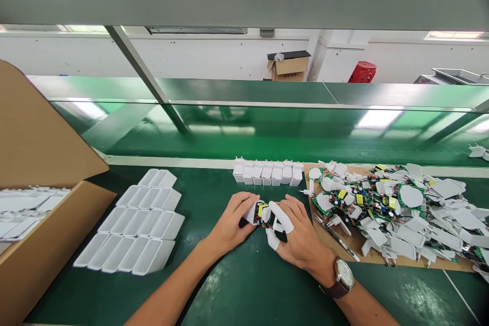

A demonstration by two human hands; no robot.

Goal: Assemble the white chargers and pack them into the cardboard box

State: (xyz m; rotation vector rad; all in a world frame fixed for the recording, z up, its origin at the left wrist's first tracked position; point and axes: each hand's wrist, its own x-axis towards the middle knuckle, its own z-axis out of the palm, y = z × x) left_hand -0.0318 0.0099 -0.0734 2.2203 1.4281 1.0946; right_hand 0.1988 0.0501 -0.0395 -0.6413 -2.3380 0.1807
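The left hand (234,220) grips a white casing (250,213); the right hand (297,232) grips a circuit board (263,215)

At one o'clock, a cardboard box (290,66) (dark-topped); at two, a red object (362,72); white wall (214,58) behind.

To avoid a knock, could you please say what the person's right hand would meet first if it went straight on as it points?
Most likely the small circuit board with a yellow block and dark parts, at the fingertips of the right hand; exact depth is unclear.
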